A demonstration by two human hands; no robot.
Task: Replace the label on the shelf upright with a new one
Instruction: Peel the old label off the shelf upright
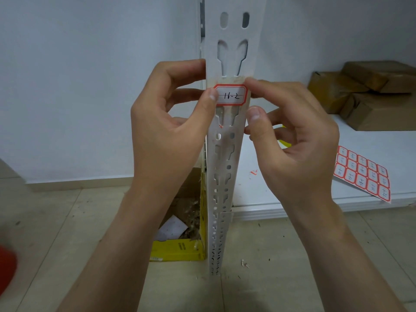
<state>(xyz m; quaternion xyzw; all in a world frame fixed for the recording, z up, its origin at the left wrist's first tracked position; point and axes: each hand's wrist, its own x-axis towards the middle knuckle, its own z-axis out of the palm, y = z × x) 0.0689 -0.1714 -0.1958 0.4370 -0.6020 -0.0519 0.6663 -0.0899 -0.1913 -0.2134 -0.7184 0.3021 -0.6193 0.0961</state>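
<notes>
Nearly done, I reckon: my left hand (171,122) and right hand (292,140) pinch the red-bordered paper label (231,95) onto the white slotted upright (234,30).

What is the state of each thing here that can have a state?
label: on the shelf upright, marked 11-2.
shelf upright: standing, residue around the label.
left hand: thumb presses the label's left edge.
right hand: index fingertip on the label's upper right corner.
label sheet: lying on the shelf board.
yellow box: open, on the floor.
</notes>
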